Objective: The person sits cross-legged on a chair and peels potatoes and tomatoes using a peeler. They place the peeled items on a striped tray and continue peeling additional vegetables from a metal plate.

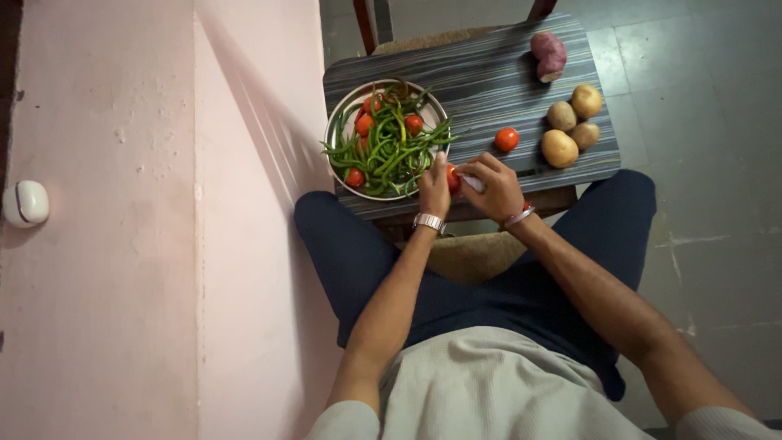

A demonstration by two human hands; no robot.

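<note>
My left hand [434,186] holds a small red tomato [453,178] at the near edge of a striped grey table [481,73]. My right hand [492,186] is closed on a pale object pressed against that tomato; I cannot tell what it is. Just left of my hands a round plate [344,110] carries a heap of green chillies [391,145] and several small tomatoes. Another tomato [507,139] lies loose on the table beyond my right hand.
Several potatoes [570,124] are grouped at the table's right edge, and a purple sweet potato [549,55] lies at the far right corner. A pink wall [163,244] with a white switch [26,203] runs along the left. Grey floor tiles [717,163] lie to the right.
</note>
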